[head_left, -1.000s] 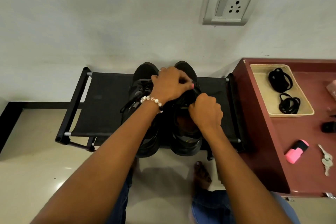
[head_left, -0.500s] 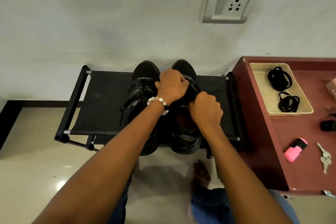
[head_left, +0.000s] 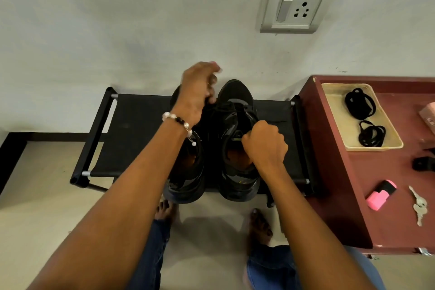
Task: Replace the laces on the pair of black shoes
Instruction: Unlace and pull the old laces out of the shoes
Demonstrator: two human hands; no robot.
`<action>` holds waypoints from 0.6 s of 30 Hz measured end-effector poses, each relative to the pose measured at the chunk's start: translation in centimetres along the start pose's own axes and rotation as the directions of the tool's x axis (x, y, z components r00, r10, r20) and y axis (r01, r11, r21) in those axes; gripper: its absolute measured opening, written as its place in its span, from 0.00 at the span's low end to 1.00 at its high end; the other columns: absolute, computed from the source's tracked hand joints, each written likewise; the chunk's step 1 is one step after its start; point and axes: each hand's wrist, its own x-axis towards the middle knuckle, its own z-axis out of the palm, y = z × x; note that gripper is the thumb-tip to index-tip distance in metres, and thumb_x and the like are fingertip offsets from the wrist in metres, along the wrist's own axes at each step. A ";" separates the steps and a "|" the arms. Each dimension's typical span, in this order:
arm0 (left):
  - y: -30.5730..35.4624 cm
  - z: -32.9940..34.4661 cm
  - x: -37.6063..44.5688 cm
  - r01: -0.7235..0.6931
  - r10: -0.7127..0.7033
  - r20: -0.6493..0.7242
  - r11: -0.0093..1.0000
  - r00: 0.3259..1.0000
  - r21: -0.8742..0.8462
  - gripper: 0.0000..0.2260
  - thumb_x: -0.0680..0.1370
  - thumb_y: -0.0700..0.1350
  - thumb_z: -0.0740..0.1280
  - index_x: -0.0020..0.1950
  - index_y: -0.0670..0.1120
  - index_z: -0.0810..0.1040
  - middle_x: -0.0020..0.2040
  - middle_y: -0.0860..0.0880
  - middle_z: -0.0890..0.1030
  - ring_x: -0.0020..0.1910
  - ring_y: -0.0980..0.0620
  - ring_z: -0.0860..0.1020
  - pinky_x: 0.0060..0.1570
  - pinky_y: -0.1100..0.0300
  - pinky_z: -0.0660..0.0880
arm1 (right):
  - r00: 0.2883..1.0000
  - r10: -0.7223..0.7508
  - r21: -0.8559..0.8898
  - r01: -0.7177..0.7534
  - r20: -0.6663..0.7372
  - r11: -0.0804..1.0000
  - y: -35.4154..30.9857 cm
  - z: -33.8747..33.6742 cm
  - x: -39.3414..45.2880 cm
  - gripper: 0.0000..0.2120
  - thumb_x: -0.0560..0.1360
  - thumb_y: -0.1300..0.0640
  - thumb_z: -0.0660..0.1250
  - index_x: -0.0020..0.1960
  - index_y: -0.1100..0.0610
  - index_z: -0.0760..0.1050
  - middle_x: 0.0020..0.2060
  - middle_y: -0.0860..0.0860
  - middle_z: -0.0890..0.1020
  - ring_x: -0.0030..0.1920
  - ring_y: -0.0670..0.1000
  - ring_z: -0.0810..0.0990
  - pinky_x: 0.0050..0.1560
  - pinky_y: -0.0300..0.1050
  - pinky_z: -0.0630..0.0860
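Two black shoes stand side by side on a low black fabric rack (head_left: pixel 131 139), toes toward the wall. The left shoe (head_left: pixel 188 172) is partly hidden by my left forearm. My left hand (head_left: pixel 196 92) is lifted above its toe, blurred, fingers pinched on what looks like a black lace end coming from the right shoe (head_left: pixel 235 94). My right hand (head_left: pixel 264 146) is a fist gripping the right shoe at its tongue and collar. Two bundles of black laces (head_left: pixel 359 106) lie in a beige tray (head_left: pixel 374 147) to the right.
A maroon table (head_left: pixel 388 172) stands right of the rack, carrying the tray, a pink highlighter (head_left: pixel 380 196), keys (head_left: pixel 419 206) and a small black object (head_left: pixel 423 163). A wall with a switch socket (head_left: pixel 297 7) is directly behind. My bare feet (head_left: pixel 260 226) rest on the tiled floor below the rack.
My left hand has left the right shoe's tongue and risen up and to the left, toward the wall. My right hand stays clenched on the right shoe.
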 end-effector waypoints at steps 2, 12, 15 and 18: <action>-1.0 0.8 -0.4 -0.178 0.129 0.126 0.824 0.984 0.538 0.04 0.77 0.47 0.69 0.43 0.50 0.81 0.35 0.55 0.78 0.33 0.59 0.75 0.36 0.65 0.72 | 1.000 -0.003 -0.005 0.003 0.000 1.000 0.0 0.0 0.0 0.13 0.77 0.58 0.61 0.36 0.58 0.63 0.40 0.55 0.73 0.42 0.61 0.76 0.37 0.48 0.68; -5.2 3.6 -1.4 -0.256 0.157 0.226 0.201 0.961 0.946 0.10 0.76 0.48 0.69 0.55 0.48 0.82 0.57 0.44 0.74 0.54 0.42 0.75 0.49 0.52 0.76 | 1.000 -0.027 -0.047 0.027 0.012 0.999 0.0 0.1 -0.1 0.06 0.78 0.58 0.60 0.45 0.59 0.69 0.50 0.59 0.78 0.49 0.62 0.78 0.39 0.48 0.67; -5.2 3.7 -1.8 -0.232 0.212 0.177 0.271 0.961 0.934 0.10 0.76 0.48 0.69 0.56 0.50 0.79 0.56 0.45 0.75 0.53 0.44 0.76 0.45 0.55 0.74 | 0.999 -0.030 -0.051 0.030 0.016 0.998 0.0 0.0 -0.1 0.09 0.79 0.57 0.60 0.51 0.62 0.72 0.51 0.60 0.78 0.51 0.63 0.78 0.40 0.49 0.67; -5.2 3.9 -2.0 -0.196 0.253 0.122 0.292 0.960 0.936 0.10 0.77 0.48 0.68 0.57 0.53 0.81 0.57 0.46 0.76 0.55 0.44 0.76 0.44 0.56 0.73 | 1.000 -0.024 -0.049 0.024 0.017 0.999 0.0 0.0 -0.1 0.08 0.79 0.57 0.60 0.51 0.62 0.72 0.51 0.59 0.78 0.51 0.63 0.78 0.40 0.49 0.67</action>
